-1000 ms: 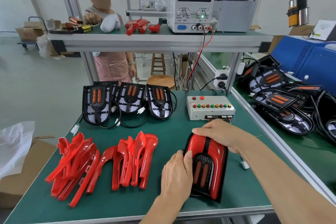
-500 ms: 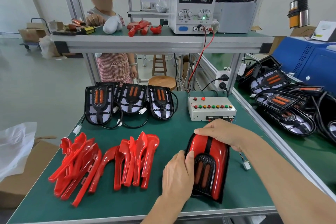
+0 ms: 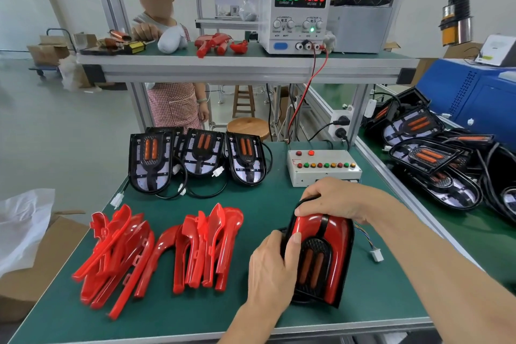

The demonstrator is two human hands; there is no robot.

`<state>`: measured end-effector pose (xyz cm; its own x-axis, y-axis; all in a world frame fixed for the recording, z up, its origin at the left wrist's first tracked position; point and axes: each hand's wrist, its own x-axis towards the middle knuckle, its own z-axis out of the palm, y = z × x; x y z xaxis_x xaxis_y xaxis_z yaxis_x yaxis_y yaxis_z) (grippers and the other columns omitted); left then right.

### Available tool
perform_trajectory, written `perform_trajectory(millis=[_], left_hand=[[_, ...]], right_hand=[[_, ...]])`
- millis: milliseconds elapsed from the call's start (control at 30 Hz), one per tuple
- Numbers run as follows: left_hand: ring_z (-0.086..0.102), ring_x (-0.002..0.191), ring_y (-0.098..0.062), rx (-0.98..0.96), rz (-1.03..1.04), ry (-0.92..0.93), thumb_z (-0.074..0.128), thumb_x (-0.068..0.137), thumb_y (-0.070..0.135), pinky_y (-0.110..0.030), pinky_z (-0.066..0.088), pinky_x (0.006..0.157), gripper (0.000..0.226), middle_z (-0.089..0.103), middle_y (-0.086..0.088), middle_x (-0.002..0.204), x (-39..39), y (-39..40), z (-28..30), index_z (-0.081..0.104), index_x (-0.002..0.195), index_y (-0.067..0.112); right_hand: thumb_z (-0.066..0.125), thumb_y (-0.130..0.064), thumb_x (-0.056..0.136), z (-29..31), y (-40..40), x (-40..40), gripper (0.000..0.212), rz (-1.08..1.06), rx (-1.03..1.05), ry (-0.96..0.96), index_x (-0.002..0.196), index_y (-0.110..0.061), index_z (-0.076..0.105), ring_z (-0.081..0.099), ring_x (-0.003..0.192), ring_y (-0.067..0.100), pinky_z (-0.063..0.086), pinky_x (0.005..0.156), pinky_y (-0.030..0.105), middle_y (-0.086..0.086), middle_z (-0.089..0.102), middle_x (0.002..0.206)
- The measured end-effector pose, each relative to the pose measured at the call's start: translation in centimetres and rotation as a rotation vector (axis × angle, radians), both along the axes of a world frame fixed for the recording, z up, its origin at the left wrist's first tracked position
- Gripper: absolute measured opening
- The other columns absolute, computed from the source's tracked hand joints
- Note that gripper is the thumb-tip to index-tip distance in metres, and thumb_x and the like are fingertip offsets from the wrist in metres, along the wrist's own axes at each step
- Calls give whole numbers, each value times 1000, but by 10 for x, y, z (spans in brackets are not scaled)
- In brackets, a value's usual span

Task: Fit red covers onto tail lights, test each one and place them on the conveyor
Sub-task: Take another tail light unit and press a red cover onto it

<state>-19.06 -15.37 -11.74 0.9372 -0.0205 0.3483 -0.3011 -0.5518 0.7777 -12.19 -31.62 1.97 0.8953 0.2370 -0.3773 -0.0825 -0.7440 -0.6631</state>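
Head view looked down on a green-matted workbench [image 3: 156, 313]. At its left lay a loose heap of glossy red plastic U-shaped covers [image 3: 111, 254], with a second bunch of the same red covers [image 3: 206, 248] just beside it toward the middle. Behind them, at the bench's far edge, three uncovered black tail-light bases with orange strips [image 3: 196, 160] leaned in a row, their black leads and white plugs trailing on the mat. Beyond the bench a person in a checked apron [image 3: 173, 106] stood behind the upper shelf [image 3: 251, 64], which carried a white bench power supply with lit green and red digits [image 3: 300, 14].

Right of centre, the left hand [image 3: 275, 268] gripped the left edge of a black tail light fitted with a red cover [image 3: 321, 257], thumb pressed on the red surface. That light lay on the mat near the front edge. The right hand [image 3: 337, 201] curled over its rounded far end, fingertips on the cover. Just behind sat a white test box with a row of coloured buttons [image 3: 324, 166]. Further right, more uncovered tail lights [image 3: 435, 159] lay piled on the green conveyor [image 3: 480, 234].
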Motion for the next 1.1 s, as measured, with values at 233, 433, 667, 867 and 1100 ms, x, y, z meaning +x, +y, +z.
perform_trajectory(millis=[233, 433, 667, 867, 1100], left_hand=[[58, 67, -28, 288, -1, -52, -1, 78, 92, -42, 42, 62, 84, 57, 0, 65, 22, 22, 38, 47, 76, 24], [59, 78, -10, 170, -98, -38, 21, 92, 74, -33, 46, 73, 64, 65, 11, 82, 28, 29, 43, 62, 94, 25], [66, 85, 6, -61, -177, 132, 57, 87, 66, -6, 44, 73, 34, 71, 25, 86, 23, 34, 36, 71, 90, 35], [71, 91, 0, -222, -246, 234, 79, 71, 59, -22, 54, 87, 37, 77, 18, 94, 29, 31, 30, 77, 99, 34], [69, 92, 5, -178, -241, 202, 75, 72, 57, -9, 48, 81, 27, 74, 25, 94, 26, 22, 35, 74, 95, 43]], right_hand=[[84, -33, 79, -11, -16, -6, 38, -204, 341, 38, 101, -4, 73, 74, 87, 34, 60, 89, 48, 21, 76, 99], [78, -24, 85, -39, -13, -26, 42, -446, 587, 85, 113, 7, 69, 71, 86, 37, 60, 86, 51, 29, 73, 104], [80, -27, 75, -53, -16, -38, 38, -504, 703, 66, 101, -1, 70, 67, 83, 34, 56, 89, 54, 29, 72, 99], [78, -27, 84, -62, -26, -41, 21, -425, 640, 20, 95, -10, 73, 68, 77, 23, 53, 74, 35, 11, 75, 87], [73, -21, 90, -59, -30, -41, 11, -373, 622, 98, 98, -13, 71, 67, 78, 22, 52, 70, 31, 8, 73, 86]])
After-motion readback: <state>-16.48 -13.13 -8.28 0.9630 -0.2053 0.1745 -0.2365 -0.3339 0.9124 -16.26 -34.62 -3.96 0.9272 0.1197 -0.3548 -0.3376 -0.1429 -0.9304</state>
